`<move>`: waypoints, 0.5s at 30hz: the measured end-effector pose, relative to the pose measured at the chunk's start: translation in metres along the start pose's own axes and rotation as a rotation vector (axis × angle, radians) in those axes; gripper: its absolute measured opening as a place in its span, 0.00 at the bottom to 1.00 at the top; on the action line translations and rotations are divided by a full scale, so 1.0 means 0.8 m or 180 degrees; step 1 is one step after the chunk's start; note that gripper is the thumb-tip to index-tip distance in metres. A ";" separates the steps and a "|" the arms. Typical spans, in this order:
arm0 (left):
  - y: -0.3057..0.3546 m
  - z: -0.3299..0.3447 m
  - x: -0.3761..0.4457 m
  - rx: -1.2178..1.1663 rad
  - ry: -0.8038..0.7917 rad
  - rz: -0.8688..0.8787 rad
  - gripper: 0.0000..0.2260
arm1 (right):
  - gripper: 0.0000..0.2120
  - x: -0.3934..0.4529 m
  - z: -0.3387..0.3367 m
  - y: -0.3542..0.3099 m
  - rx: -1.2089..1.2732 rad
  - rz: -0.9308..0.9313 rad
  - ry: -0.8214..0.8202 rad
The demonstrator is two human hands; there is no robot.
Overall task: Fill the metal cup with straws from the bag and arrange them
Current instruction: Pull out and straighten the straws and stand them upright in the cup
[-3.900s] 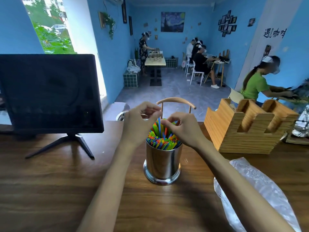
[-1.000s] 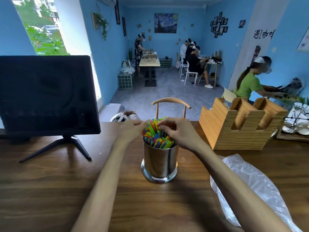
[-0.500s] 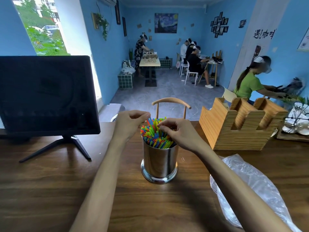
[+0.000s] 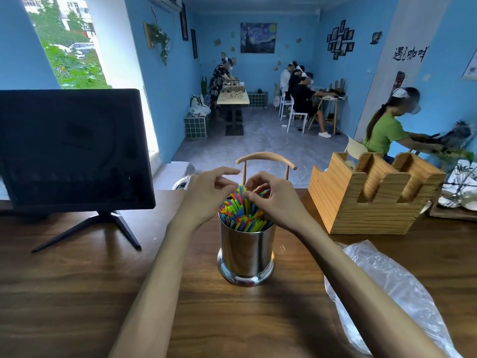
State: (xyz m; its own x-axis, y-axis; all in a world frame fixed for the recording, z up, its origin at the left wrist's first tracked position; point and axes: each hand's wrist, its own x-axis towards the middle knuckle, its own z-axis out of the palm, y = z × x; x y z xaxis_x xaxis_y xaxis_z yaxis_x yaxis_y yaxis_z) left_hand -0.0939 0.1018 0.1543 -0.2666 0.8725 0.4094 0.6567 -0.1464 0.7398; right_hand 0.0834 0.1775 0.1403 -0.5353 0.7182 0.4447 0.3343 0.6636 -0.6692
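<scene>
There is a single view, from a camera on the person's head, looking forward and slightly down across the wooden table (image 4: 77,293). Forearms reach in from the bottom edge, close up; the blue café room stretches away beyond.

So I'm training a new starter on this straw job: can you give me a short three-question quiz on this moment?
1. True or false: the metal cup lies tipped over.
2. Which hand pinches straws: A left hand, B right hand?
3. The plastic bag lies on the person's ____ side.

Key: 1 false, it stands upright; 2 B; 3 right.
</scene>
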 end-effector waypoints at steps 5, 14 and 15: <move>0.033 -0.023 -0.005 -0.0839 0.1163 0.0394 0.08 | 0.17 0.002 -0.001 -0.004 0.0102 -0.0052 -0.0172; 0.070 -0.043 -0.002 -0.1513 0.2312 0.0621 0.05 | 0.09 -0.004 0.001 -0.018 0.0840 -0.0307 -0.0069; 0.066 -0.041 -0.002 -0.1576 0.2257 0.0548 0.08 | 0.08 -0.004 -0.001 -0.019 0.0860 -0.0322 -0.0014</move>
State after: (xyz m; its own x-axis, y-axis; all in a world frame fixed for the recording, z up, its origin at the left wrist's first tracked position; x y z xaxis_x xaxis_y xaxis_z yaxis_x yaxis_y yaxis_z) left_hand -0.0818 0.0775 0.2102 -0.6751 0.3492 0.6498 0.3907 -0.5780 0.7165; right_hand 0.0806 0.1653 0.1490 -0.5588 0.6500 0.5150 0.0607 0.6515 -0.7562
